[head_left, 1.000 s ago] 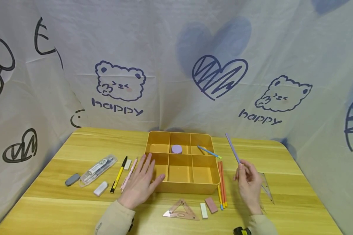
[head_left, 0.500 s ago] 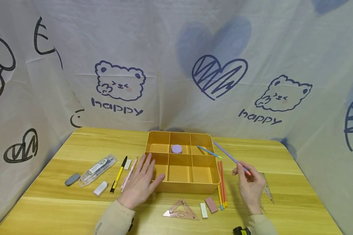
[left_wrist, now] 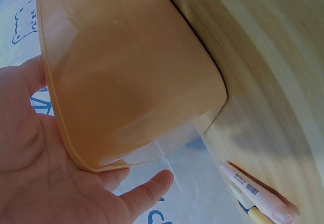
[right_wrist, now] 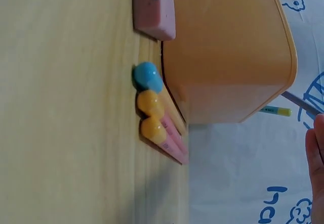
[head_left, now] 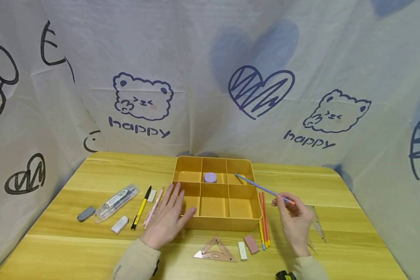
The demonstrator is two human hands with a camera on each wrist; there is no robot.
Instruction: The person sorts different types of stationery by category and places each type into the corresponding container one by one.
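My left hand (head_left: 166,221) rests on the front left corner of a yellow box (head_left: 224,224) with several compartments. In the left wrist view, its thumb and palm touch the rim, fingers extended. My right hand (head_left: 295,219) pinches a purple pencil (head_left: 271,192) near its reddish end, right of the box. The pencil slants over the right rim, its far tip above the back right compartment. A blue pencil with a green end (right_wrist: 276,110) juts over that rim, nearly covered by the purple one in the head view. A purple rounded object (head_left: 210,177) lies in the back middle compartment.
Two orange pencils (head_left: 265,217) and a yellow one lie along the box's right side. Near the front are a pink eraser (head_left: 251,244), a white eraser (head_left: 242,251) and a triangle ruler (head_left: 215,251). Pens, erasers and a clear case (head_left: 117,203) lie left.
My right hand has tilted the purple pencil from pointing up and away to leftward and lower, over the box's back right compartment. The left hand has stayed on the box.
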